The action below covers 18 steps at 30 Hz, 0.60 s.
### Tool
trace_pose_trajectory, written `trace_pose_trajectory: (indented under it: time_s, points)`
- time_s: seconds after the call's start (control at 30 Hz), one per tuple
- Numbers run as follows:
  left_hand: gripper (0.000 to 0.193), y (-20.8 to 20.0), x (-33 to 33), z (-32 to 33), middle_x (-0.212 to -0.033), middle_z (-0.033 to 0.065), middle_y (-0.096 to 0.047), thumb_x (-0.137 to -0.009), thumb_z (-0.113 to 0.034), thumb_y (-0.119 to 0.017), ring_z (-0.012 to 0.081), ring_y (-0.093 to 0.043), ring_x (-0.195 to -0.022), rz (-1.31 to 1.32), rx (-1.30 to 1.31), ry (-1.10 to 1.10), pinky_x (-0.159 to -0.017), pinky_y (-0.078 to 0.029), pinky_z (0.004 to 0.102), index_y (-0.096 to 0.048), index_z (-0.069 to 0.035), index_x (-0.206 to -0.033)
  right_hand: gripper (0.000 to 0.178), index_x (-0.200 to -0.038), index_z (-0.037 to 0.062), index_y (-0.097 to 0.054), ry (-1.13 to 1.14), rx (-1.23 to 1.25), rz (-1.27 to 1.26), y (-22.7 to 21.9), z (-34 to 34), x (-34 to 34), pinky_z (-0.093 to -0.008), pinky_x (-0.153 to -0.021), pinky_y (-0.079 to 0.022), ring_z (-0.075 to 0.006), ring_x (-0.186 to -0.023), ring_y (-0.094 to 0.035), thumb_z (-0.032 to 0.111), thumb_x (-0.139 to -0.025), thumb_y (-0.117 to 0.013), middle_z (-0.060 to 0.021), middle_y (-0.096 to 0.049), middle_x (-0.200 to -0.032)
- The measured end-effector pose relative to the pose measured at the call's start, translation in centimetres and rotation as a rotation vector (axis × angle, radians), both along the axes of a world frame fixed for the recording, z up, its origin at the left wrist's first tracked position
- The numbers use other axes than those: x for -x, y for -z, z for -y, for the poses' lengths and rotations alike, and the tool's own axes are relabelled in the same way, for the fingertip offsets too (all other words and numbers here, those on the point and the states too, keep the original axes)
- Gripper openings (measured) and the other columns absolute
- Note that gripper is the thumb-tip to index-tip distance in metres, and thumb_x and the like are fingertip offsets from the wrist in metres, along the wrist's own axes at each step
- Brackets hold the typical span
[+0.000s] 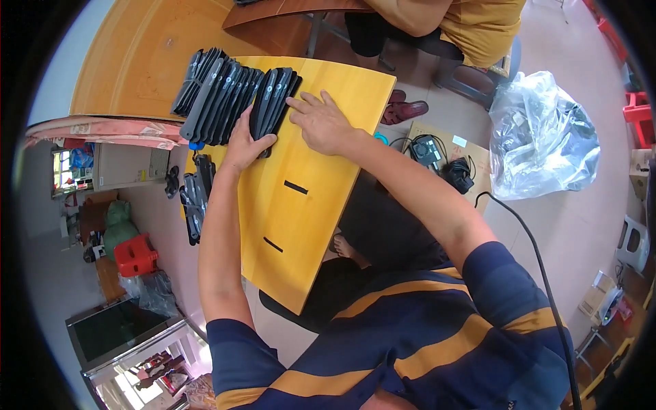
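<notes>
A row of long, flat black strips with rounded ends [225,96] stands packed together at the far left of the yellow wooden board [307,239]. A smaller group of the same black strips [275,99] is at the row's right end, between my hands. My left hand [247,143] is curled round the near left corner of this group, its thumb across the near end and its fingers along the left side. To the right, my right hand [322,124] is open with fingers spread, palm down over the board, its fingertips by the group's right edge.
Two black marks or slots [296,186] show on the board. More bundled black pieces [198,198] lie past its left edge. On the floor at right are a power adapter [426,152] with cables, dark red sandals [404,109] and a clear plastic bag [543,137]. Another person [478,31] sits beyond.
</notes>
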<state>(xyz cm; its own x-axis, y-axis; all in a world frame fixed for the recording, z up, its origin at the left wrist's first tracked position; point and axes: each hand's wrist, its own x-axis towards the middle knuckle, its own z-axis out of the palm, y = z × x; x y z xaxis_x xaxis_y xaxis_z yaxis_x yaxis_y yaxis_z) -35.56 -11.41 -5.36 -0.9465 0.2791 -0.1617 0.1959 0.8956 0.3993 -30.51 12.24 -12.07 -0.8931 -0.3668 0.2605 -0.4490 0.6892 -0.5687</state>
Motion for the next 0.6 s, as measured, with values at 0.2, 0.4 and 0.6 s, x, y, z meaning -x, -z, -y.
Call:
trace_pose_trajectory:
  time_s: [0.2, 0.4, 0.6]
  points:
    - [0.107, 0.35, 0.16, 0.41, -0.157, 0.0259, -0.046, -0.075, -0.042, -0.083, 0.0376, -0.047, -0.145, -0.008, 0.022, 0.001, -0.123, -0.034, 0.0413, -0.032, -0.005, -0.162, 0.035, -0.125, 0.004, -0.066, 0.007, 0.039, -0.038, 0.05, 0.04, -0.14, -0.0629, -0.125, -0.023, -0.0378, -0.154, -0.034, 0.005, -0.092, -0.055, -0.0142, -0.042, -0.165]
    - [0.106, 0.75, 0.24, 0.64, -0.148, 0.0272, -0.052, -0.074, -0.039, -0.084, 0.0414, -0.052, -0.138, -0.051, 0.001, 0.007, -0.119, -0.038, 0.044, -0.035, -0.002, -0.16, 0.029, -0.117, 0.0041, -0.066, 0.013, 0.134, -0.127, 0.08, -0.03, -0.12, -0.0635, -0.121, -0.031, -0.0392, -0.152, -0.036, 0.003, -0.09, -0.057, -0.0141, -0.044, -0.164]
    - [0.106, 0.61, 0.34, 0.39, -0.148, 0.0275, -0.052, -0.074, -0.038, -0.085, 0.0414, -0.052, -0.138, -0.062, 0.005, 0.018, -0.119, -0.038, 0.0438, -0.035, -0.001, -0.16, 0.026, -0.114, 0.0035, -0.066, 0.017, 0.107, -0.131, 0.41, 0.07, 0.25, -0.0626, -0.12, -0.033, -0.0395, -0.15, -0.038, 0.003, -0.089, -0.058, -0.0143, -0.045, -0.162]
